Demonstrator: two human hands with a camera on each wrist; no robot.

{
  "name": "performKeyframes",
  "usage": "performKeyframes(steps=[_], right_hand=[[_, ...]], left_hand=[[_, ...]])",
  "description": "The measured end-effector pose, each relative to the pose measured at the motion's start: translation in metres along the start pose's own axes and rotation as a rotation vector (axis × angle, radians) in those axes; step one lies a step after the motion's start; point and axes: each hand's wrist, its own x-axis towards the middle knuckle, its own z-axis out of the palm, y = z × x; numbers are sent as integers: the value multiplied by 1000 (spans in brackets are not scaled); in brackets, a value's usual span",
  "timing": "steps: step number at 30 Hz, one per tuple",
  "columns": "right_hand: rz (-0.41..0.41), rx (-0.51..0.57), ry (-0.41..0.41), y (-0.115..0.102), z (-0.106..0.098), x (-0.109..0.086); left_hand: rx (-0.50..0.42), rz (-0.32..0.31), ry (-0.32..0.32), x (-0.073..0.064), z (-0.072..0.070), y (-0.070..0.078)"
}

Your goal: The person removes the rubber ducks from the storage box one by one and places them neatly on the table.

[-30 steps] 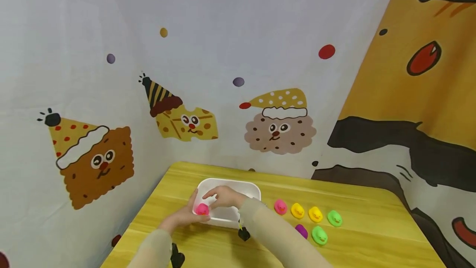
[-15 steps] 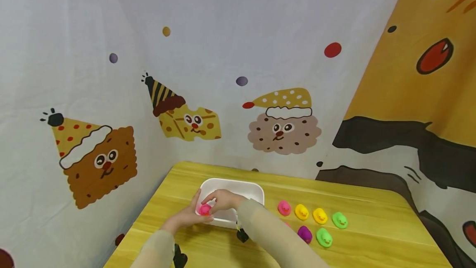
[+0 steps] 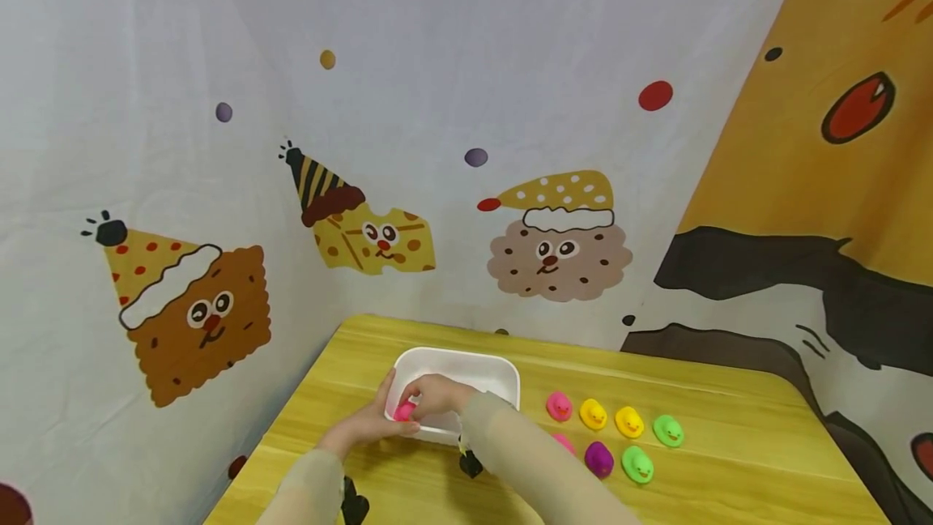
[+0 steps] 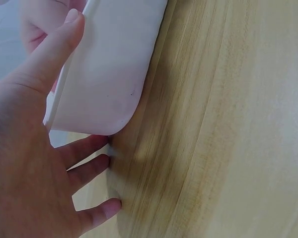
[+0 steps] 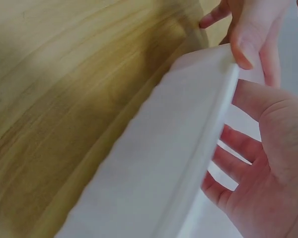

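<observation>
A white plastic bin (image 3: 466, 359) sits on the wooden table. My left hand (image 3: 363, 421) holds its near left corner, thumb along the near rim and other fingers spread round the left side. In the left wrist view, the left hand's thumb (image 4: 64, 37) lies over the rim. My right hand (image 3: 440, 395) reaches inside the bin, its fingers at a pink rubber duck (image 3: 405, 411) in that corner, seemingly pinching it. The duck is partly covered by the fingers. In the right wrist view, the bin wall (image 5: 154, 144) hides the right hand's fingertips.
Right of the bin, loose rubber ducks stand on the table (image 3: 729, 460): pink (image 3: 559, 406), yellow (image 3: 594, 414), green (image 3: 668, 431) and purple (image 3: 599, 458) ones. My right sleeve partly covers another pink duck (image 3: 564, 443). A printed cloth (image 3: 437, 63) hangs behind the table.
My right hand's fingers have come down from above the pink duck and closed in on it. The left hand keeps its place on the bin corner. The head view has shifted slightly.
</observation>
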Motion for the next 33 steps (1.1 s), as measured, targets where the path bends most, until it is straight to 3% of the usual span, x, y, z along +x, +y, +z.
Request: performKeyframes(steps=[4, 8, 15, 24, 27, 33], right_hand=[[5, -51, 11, 1, 2, -2], [33, -30, 25, 2, 2, -5], [76, -1, 37, 6, -3, -6], [-19, 33, 62, 11, -14, -8], [-32, 27, 69, 12, -17, -11], [-28, 3, 76, 14, -22, -19]], left_hand=[[-15, 1, 8, 0, 0, 2], [-56, 2, 20, 3, -1, 2], [-31, -20, 23, 4, 1, -1], [-22, -24, -8, 4, -1, -6], [-36, -32, -4, 6, 0, -12], [-37, -10, 11, 4, 1, -9]])
